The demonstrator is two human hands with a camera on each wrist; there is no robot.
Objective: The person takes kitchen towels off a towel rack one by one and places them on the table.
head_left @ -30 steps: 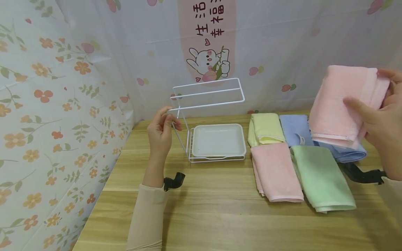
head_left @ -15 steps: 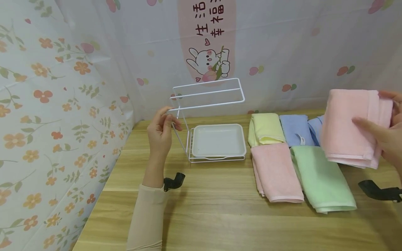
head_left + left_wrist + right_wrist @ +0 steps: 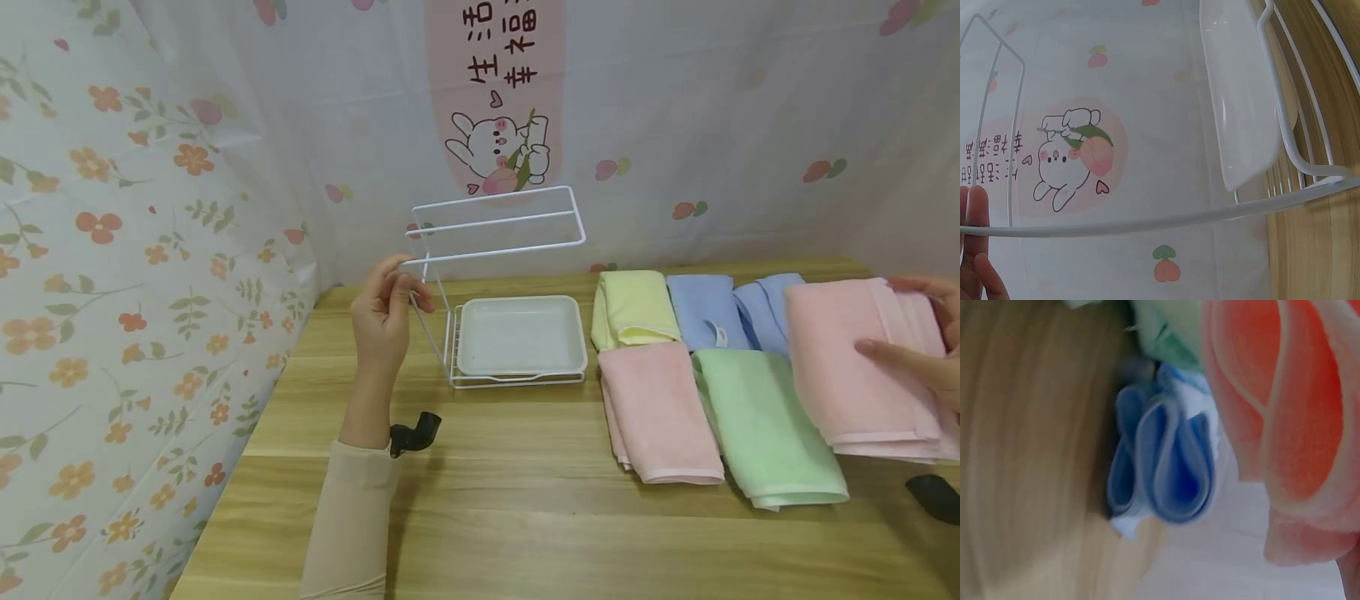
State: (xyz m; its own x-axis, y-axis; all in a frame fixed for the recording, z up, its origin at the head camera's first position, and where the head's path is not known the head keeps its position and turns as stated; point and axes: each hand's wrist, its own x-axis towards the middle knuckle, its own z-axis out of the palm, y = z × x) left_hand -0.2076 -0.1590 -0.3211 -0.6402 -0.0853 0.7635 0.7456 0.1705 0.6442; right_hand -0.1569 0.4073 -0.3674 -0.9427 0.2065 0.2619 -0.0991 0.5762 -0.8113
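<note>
My left hand holds the upper left corner of a white wire rack, thumb and fingers at the bent rod. In the left wrist view, fingers show at the far end of that rod. A shallow white tray sits in the rack's base. At the right edge of the head view, my right hand grips a folded pink towel, thumb across its front. The towel's looped folds fill the right of the right wrist view. It overlaps a folded blue towel in the head view.
Folded towels lie right of the rack: yellow, another blue towel, a second pink towel and a green towel. A printed curtain hangs behind the wooden table.
My right hand has lowered the pink towel and shifted it to the right, down beside the blue and green towels. My left hand and the rack have stayed in place.
</note>
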